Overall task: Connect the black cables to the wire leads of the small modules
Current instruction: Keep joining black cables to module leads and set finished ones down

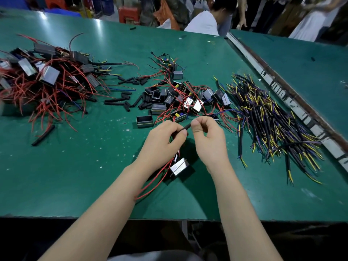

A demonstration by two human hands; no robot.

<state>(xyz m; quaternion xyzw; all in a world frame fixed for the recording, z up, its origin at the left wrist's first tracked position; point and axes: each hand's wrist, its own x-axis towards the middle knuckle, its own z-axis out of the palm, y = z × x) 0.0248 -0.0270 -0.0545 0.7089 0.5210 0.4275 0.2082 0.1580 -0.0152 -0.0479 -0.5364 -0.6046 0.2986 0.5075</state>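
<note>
Green matting covers the table (79,166), worn and speckled with pale flecks, with a second green table (301,68) butted against it on the right across a scuffed metal strip (278,91). No brand, label or writing can be read on anything.

Both hands are raised close together over the middle of the table. The left hand (165,140) and the right hand (207,132) each pinch one end of a short black tube (185,127) between thumb and fingers, thumbs nearly touching. Red wire leads (150,187) run from under the left hand down across the left forearm. Just below the hands lies a small module (178,166) with a shiny metal case.

To the right, a loose heap of black cables (273,119) with yellow and blue ends fans out toward the table's edge. Beyond the hands sits a cluster of modules and empty black housings (177,98). Short black tube pieces (124,98) lie scattered to their left. At far left is a big tangle of finished modules (43,78) with red wires. A person in white (203,23) bends at the far edge.
</note>
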